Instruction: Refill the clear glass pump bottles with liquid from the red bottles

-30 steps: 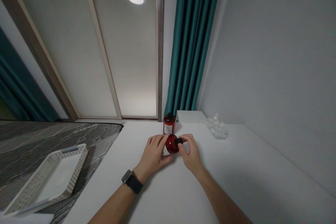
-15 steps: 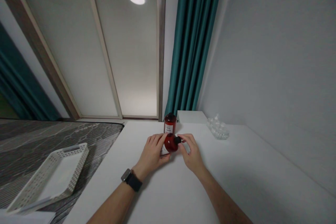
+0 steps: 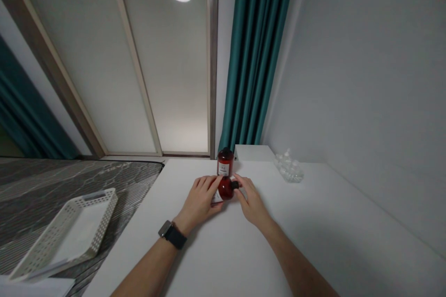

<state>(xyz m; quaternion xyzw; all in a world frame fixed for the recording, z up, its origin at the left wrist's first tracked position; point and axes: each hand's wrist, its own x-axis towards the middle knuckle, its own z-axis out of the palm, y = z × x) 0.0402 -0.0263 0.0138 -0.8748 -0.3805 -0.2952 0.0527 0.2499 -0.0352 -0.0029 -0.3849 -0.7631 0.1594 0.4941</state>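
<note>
Your left hand (image 3: 200, 197) is curled around the tipped red bottle (image 3: 227, 189), just in front of the standing bottle (image 3: 225, 161). Your right hand (image 3: 252, 202) pinches the black cap (image 3: 235, 185), nearly closed. A white box (image 3: 255, 153) is right of the standing bottle.

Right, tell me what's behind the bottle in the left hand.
Behind the held bottle, a second red-brown bottle with a white label stands upright. Its base can't be seen, covered by the held bottle and left hand.
</note>
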